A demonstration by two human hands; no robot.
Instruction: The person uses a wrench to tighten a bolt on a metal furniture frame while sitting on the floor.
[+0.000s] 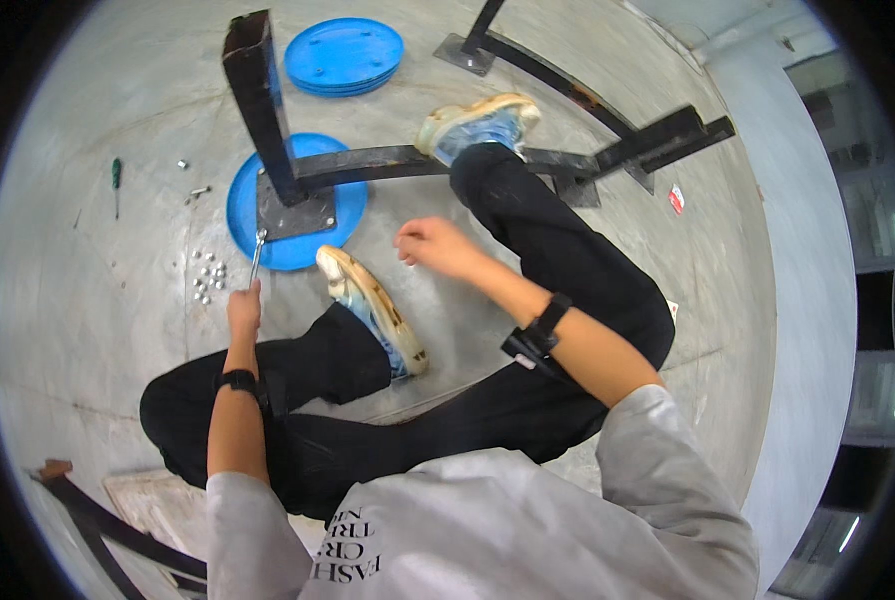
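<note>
My left hand point(244, 311) is closed round the handle of a metal wrench point(257, 258). The wrench's head sits at the near left corner of a square black base plate point(298, 222), which is fixed to a dark metal post point(262, 110). Under that plate lies a round blue disc point(350, 205). My right hand point(434, 246) hovers above the floor between my two shoes, fingers curled together. A tiny pale spot shows at its fingertips, too small to name.
Several small nuts or caps point(208, 276) lie left of the wrench. Farther left are a green-handled screwdriver point(117, 185) and a bolt point(201, 190). Stacked blue discs point(344, 55) sit at the back. A dark crossbar point(388, 165) runs right from the post, beneath my raised shoe point(483, 125).
</note>
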